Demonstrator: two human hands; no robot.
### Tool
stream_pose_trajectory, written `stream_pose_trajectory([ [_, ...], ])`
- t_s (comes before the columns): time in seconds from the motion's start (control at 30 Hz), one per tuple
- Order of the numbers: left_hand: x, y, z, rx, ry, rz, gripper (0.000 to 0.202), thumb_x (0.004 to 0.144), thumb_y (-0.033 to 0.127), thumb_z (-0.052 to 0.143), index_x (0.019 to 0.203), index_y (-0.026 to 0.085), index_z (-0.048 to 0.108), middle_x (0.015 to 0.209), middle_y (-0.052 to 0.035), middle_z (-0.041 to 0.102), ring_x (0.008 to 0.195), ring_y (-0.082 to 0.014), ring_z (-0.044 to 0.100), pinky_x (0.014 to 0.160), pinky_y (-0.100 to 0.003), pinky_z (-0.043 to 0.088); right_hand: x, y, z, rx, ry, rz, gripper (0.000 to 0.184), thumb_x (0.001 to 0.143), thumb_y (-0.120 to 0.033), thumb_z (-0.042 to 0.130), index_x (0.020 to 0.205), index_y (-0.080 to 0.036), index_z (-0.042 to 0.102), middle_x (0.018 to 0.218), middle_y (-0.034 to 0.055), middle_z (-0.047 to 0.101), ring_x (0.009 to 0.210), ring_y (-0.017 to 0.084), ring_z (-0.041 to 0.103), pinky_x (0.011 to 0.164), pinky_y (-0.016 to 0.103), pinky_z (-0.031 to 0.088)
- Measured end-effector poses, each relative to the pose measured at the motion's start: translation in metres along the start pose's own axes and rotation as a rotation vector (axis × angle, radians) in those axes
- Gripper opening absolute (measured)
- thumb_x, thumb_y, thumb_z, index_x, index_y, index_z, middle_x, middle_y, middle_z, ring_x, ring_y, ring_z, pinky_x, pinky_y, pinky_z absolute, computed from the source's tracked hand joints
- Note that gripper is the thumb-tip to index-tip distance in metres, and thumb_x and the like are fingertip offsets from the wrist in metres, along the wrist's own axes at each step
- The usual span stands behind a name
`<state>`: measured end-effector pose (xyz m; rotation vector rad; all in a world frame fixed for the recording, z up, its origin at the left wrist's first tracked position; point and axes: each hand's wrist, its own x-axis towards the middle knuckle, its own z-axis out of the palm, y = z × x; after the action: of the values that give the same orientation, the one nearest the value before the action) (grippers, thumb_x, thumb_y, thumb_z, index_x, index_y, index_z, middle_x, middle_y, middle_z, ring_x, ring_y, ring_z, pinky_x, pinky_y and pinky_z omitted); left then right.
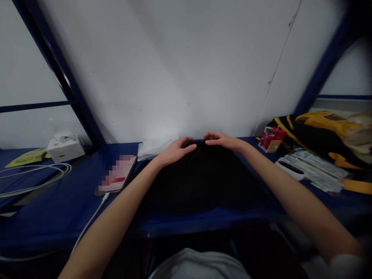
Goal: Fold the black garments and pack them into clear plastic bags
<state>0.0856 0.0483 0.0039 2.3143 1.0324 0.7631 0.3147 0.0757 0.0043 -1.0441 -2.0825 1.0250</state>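
Observation:
A black cloth [200,182] lies bunched on the blue desk [52,221], probably a garment, though its shape is hard to make out. My left hand [174,152] rests at its far edge, with the fingers curled over and pinching the fabric. My right hand [223,141] grips the same edge a little to the right, and its fingertips almost meet those of my left hand. A phone [117,174] with a blurred screen lies just left of my left forearm.
A white cable [90,221] runs from the phone, and a coiled white cable [35,180] lies at left. Also on the desk are a white box [65,148], yellow paper [27,158], white papers [155,149], a red box [271,139], packets [312,170] and a black-and-yellow bag [319,135]. A white wall stands behind.

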Motion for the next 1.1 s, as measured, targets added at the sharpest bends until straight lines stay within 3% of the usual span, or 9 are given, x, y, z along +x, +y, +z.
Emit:
stream_pose_trajectory([
  [0.1,0.003,-0.008,0.007,0.044,0.015,-0.019,0.028,0.076,0.037,0.047,0.092,0.017,0.059,0.09,-0.0044,0.062,0.081,-0.0162,0.055,0.076,-0.03,0.041,0.0,-0.002,-0.007,-0.12,0.133,-0.065,0.025,0.071,-0.037,0.057,0.087,-0.018,0.057,0.088,0.0024,0.059,0.081,0.014,0.052,0.078,0.028,0.04],
  [0.17,0.005,-0.016,0.009,0.067,0.062,-0.069,0.022,0.074,0.034,0.049,0.082,0.016,0.058,0.076,-0.0023,0.06,0.069,-0.0141,0.053,0.066,-0.028,0.041,-0.003,-0.007,-0.011,-0.164,0.119,-0.08,0.027,0.071,-0.038,0.056,0.089,-0.018,0.057,0.086,0.0027,0.059,0.077,0.014,0.052,0.073,0.027,0.04],
  [0.37,0.009,-0.023,0.01,0.072,0.202,-0.189,0.018,0.07,0.034,0.051,0.075,0.017,0.054,0.068,-0.0008,0.056,0.063,-0.0133,0.051,0.06,-0.026,0.039,-0.017,-0.021,0.006,-0.321,-0.254,0.096,0.062,0.063,-0.044,0.065,0.118,-0.023,0.048,0.111,0.0067,0.054,0.068,0.011,0.055,0.062,0.023,0.042],
  [0.47,0.009,-0.024,0.01,0.088,0.193,-0.235,0.02,0.068,0.032,0.052,0.081,0.016,0.054,0.076,-0.0022,0.058,0.069,-0.015,0.052,0.063,-0.027,0.041,-0.017,-0.017,0.021,-0.383,-0.306,0.214,0.079,0.058,-0.045,0.068,0.127,-0.025,0.036,0.115,0.0085,0.051,0.053,0.008,0.053,0.052,0.023,0.042],
  [0.53,0.008,-0.026,0.01,0.07,0.163,-0.256,0.024,0.068,0.029,0.052,0.088,0.017,0.055,0.082,-0.0033,0.059,0.072,-0.0154,0.053,0.064,-0.028,0.042,-0.014,-0.015,0.028,-0.408,-0.29,0.202,0.072,0.059,-0.042,0.068,0.124,-0.026,0.038,0.106,0.006,0.055,0.048,0.007,0.052,0.048,0.023,0.04],
  [0.6,0.007,-0.026,0.01,0.028,0.133,-0.254,0.03,0.068,0.025,0.051,0.097,0.018,0.055,0.087,-0.0037,0.059,0.072,-0.0147,0.053,0.064,-0.027,0.042,-0.012,-0.015,0.032,-0.409,-0.305,0.152,0.053,0.063,-0.036,0.065,0.111,-0.024,0.048,0.09,0.0022,0.059,0.046,0.007,0.051,0.045,0.022,0.038],
  [0.73,0.005,-0.022,0.008,-0.025,0.102,-0.246,0.034,0.069,0.022,0.049,0.102,0.02,0.055,0.08,-0.0024,0.058,0.065,-0.0129,0.051,0.059,-0.026,0.041,-0.012,-0.021,0.027,-0.376,-0.342,0.092,0.023,0.065,-0.027,0.059,0.087,-0.02,0.056,0.073,-0.0011,0.058,0.045,0.008,0.049,0.045,0.022,0.038],
  [0.93,0.001,-0.012,-0.003,-0.137,0.173,-0.266,0.033,0.07,0.024,0.049,0.103,0.023,0.053,0.084,-0.0022,0.058,0.063,-0.0116,0.052,0.056,-0.025,0.041,-0.02,-0.034,-0.001,-0.231,-0.2,0.051,0.034,0.064,-0.021,0.058,0.098,-0.021,0.057,0.087,0.0004,0.062,0.055,0.009,0.053,0.054,0.022,0.044],
  [1.1,-0.003,-0.005,-0.018,-0.183,0.28,-0.318,0.029,0.071,0.021,0.048,0.1,0.02,0.052,0.086,-0.0044,0.058,0.067,-0.0124,0.053,0.06,-0.026,0.043,-0.027,-0.033,-0.028,-0.195,0.034,-0.031,0.026,0.061,-0.02,0.06,0.086,-0.02,0.06,0.08,0.0009,0.062,0.062,0.013,0.055,0.061,0.026,0.045],
])
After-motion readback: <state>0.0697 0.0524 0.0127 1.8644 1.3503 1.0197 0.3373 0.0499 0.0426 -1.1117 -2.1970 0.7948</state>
